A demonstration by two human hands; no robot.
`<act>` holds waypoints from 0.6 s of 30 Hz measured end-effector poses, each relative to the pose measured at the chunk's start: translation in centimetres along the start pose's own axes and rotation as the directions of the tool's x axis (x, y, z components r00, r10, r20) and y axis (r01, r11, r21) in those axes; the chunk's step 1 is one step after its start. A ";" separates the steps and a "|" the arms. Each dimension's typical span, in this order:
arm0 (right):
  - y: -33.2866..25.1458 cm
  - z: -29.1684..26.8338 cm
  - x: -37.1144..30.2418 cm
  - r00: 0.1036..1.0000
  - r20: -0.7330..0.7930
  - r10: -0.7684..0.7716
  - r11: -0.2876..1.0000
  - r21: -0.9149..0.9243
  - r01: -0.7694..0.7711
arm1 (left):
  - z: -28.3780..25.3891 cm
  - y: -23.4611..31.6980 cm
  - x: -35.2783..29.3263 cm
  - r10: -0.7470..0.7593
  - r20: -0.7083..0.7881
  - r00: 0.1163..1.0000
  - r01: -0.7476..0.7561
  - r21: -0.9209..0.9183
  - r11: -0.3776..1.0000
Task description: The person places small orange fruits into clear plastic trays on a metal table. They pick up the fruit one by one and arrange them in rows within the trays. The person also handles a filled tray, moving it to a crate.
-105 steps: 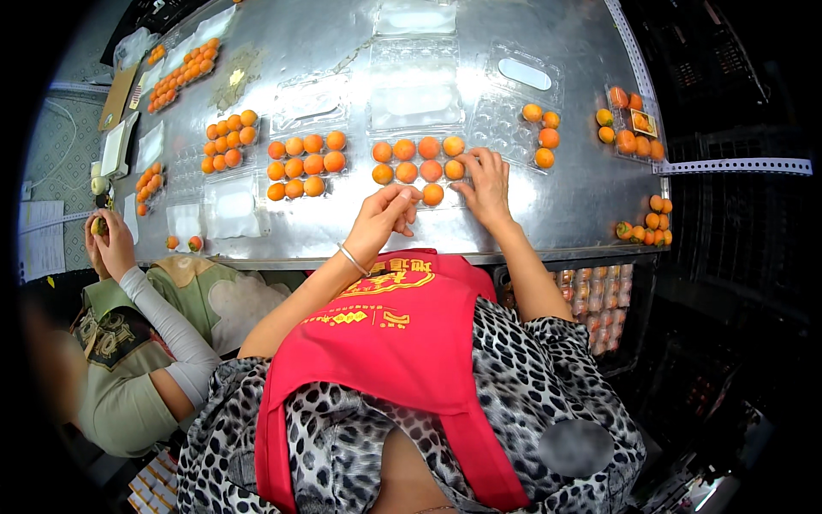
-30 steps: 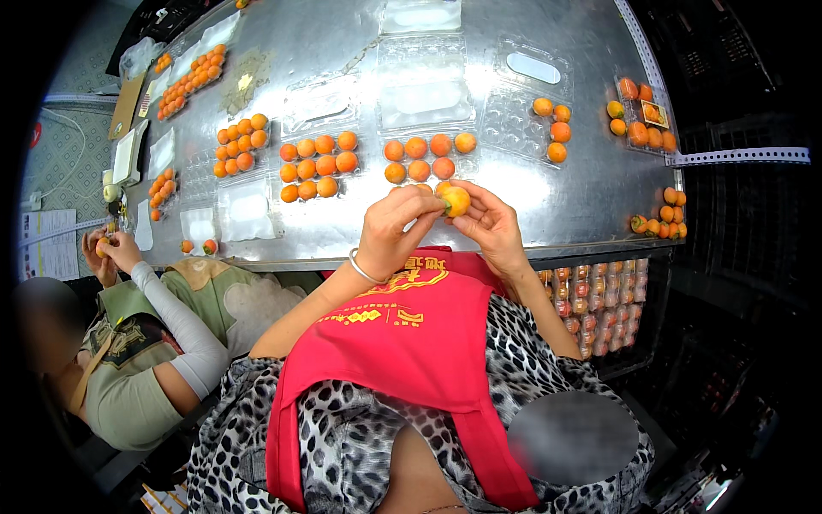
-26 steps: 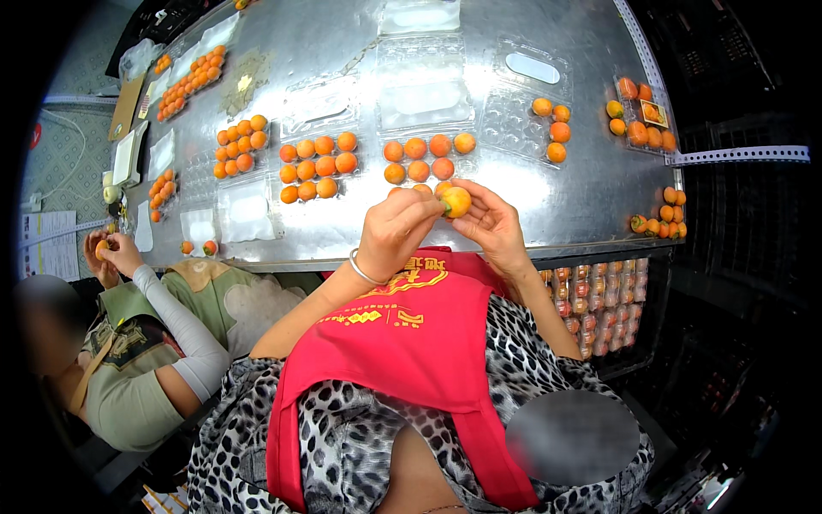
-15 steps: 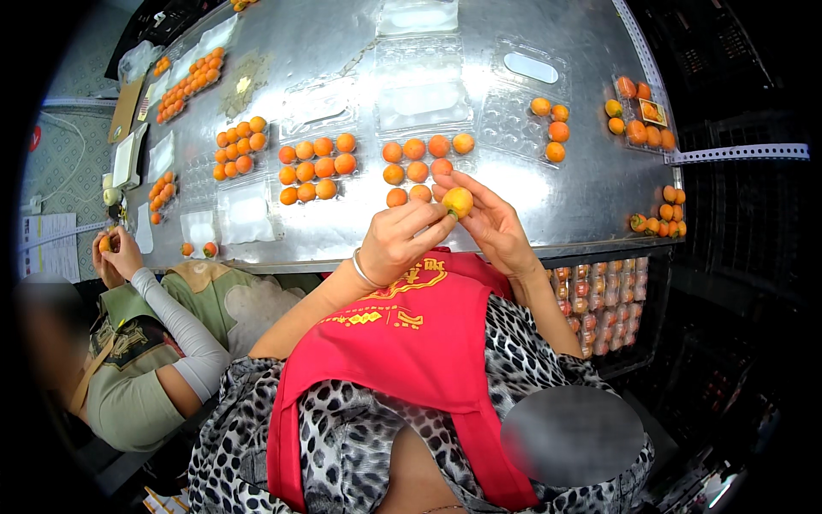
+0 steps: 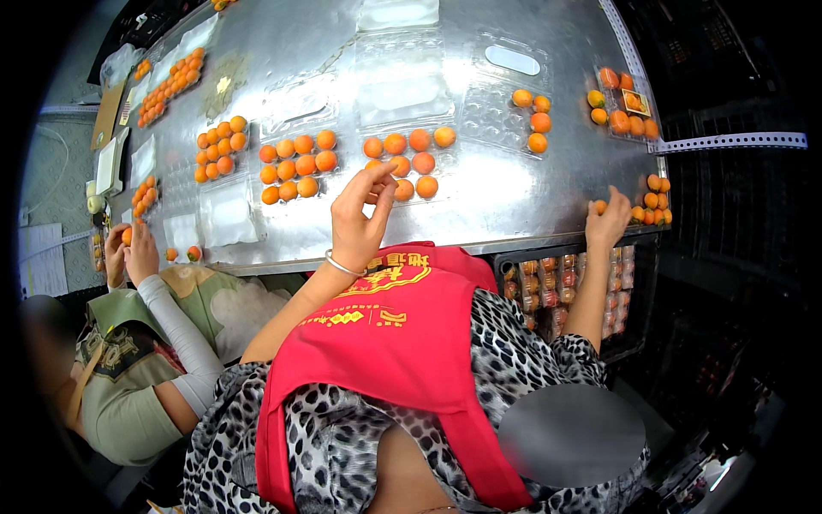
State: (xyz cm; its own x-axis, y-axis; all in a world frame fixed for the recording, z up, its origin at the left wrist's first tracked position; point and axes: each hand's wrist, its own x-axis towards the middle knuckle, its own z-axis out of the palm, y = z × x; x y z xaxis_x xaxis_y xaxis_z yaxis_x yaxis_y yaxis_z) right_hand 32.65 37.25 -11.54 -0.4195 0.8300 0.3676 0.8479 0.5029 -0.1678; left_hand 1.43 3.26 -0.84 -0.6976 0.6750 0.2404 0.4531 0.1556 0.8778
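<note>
Left hand (image 5: pixel 363 216), fingers bent, grip loose with a gap between thumb and fingers, over the left side of a clear plastic tray (image 5: pixel 446 162) of smooth, round orange fruits (image 5: pixel 419 140), 4 in the far row. Right hand (image 5: pixel 606 223) at the right end of the shiny metal desk (image 5: pixel 522 201), fingertips at 1 round fruit (image 5: pixel 600 207), can't tell if gripped, near a loose pile (image 5: pixel 656 202). Clear bumpy packs (image 5: pixel 549 283) sit below the desk edge.
</note>
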 end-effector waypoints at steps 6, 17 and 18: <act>-11.2 0.7 1.7 0.997 0.074 0.014 0.845 0.532 -0.052 | 0.2 -0.6 -0.4 -0.180 0.078 0.980 0.189 -0.127 0.974; -25.5 6.5 2.5 0.782 0.145 -0.605 0.703 0.558 0.440 | 0.0 -1.1 -0.5 -0.174 0.089 0.981 0.184 -0.120 0.976; -25.5 6.5 2.7 0.771 0.158 -0.617 0.705 0.546 0.453 | 0.1 -1.2 -0.6 -0.181 0.094 0.979 0.192 -0.128 0.973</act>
State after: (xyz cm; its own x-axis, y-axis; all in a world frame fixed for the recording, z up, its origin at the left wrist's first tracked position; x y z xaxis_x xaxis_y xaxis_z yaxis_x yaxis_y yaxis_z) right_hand 7.78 28.21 -12.24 -0.8978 0.3675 0.2428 0.2308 0.8620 -0.4512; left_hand 1.34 2.73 -2.03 -0.7129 0.7002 0.0380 0.2362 0.1887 0.9532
